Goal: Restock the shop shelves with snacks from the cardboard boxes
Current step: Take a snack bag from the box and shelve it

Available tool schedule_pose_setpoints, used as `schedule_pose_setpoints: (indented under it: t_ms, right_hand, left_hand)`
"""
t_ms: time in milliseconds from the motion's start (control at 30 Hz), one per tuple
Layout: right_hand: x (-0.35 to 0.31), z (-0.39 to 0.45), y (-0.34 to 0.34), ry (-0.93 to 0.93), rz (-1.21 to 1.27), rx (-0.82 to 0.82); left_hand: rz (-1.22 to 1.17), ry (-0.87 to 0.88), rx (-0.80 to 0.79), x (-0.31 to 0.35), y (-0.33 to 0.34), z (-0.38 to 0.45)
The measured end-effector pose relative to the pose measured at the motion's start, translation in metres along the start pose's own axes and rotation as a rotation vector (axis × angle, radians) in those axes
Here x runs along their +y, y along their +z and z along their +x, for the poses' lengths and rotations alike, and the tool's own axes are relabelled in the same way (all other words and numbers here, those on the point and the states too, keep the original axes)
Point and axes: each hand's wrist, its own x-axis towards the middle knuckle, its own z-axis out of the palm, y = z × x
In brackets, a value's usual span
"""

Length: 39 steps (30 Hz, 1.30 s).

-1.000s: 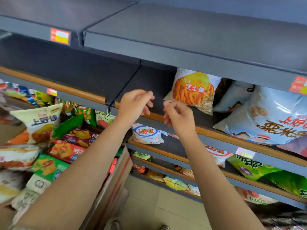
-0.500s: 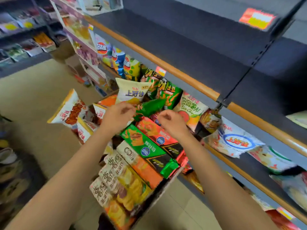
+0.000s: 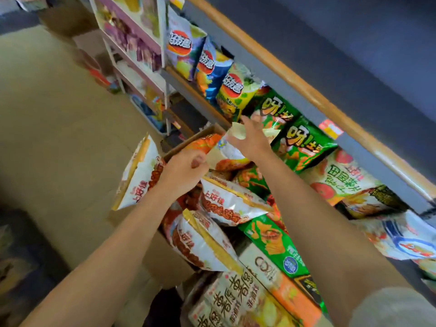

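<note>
While the left hand [image 3: 182, 169] grips an orange bag [image 3: 204, 143] mid-frame, the right hand [image 3: 251, 138] pinches a pale bag [image 3: 238, 134] just beyond, nearer the shelf [image 3: 271, 60].

Cardboard box [image 3: 188, 142] heaped with tilted snack bags [image 3: 226, 204] beside shelves [image 3: 283, 67]

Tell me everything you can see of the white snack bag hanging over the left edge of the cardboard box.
The white snack bag is glossy foil-like plastic with a gold sealed edge, red lettering and a red-brown snack picture. It looks full, tilted, leaning out over the cardboard box edge above the floor. The left hand, fingers curled, overlaps its right side; whether it grips the bag is unclear.
</note>
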Motion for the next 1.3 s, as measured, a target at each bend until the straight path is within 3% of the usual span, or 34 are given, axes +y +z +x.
schedule_pose_setpoints:
  t_ms: [67, 167, 300, 467, 600, 733, 833, 933, 1000, 1133, 1300]
  right_hand:
    - [0.004, 0.002, 0.011, 0.033, -0.162, 0.019]
    - [0.008, -0.007, 0.013, 0.022, -0.295, 0.232]
    - [-0.001, -0.038, -0.019, -0.103, -0.035, 0.502]
    - [-0.006, -0.118, -0.066, -0.316, 0.142, 0.645]
    - [0.020, -0.179, -0.115, -0.238, 0.406, 0.750]
    - [0.062, -0.235, -0.171, -0.148, 0.656, 0.849]
    - [0.114, -0.281, -0.210, -0.148, 0.688, 0.955]
    - [0.184, -0.330, -0.234, -0.131, 0.680, 1.121]
    - [0.232, -0.360, -0.238, -0.061, 0.714, 1.100]
    - [0.309, -0.407, -0.236, 0.021, 0.785, 0.760]
    - [0.377, -0.450, -0.278, -0.083, 0.824, 0.882]
  left_hand:
    - [-0.015, 0.000, -0.030, -0.007, -0.001, 0.005]
    - [-0.024, 0.017, -0.033, -0.010, 0.000, 0.011]
    - [0.067, 0.130, 0.004, 0.005, 0.010, 0.024]
    - [0.299, 0.394, 0.040, 0.058, 0.026, 0.020]
    - [0.353, 0.509, -0.119, 0.120, 0.041, -0.002]
    - [0.408, 0.603, -0.109, 0.193, 0.083, -0.046]
    - [0.292, 0.594, -0.126, 0.235, 0.128, -0.078]
    - [-0.146, 0.438, -0.205, 0.269, 0.177, -0.097]
    - [-0.296, 0.387, -0.227, 0.294, 0.213, -0.109]
    - [-0.436, 0.449, -0.371, 0.351, 0.290, -0.141]
    - [-0.370, 0.599, -0.444, 0.413, 0.367, -0.166]
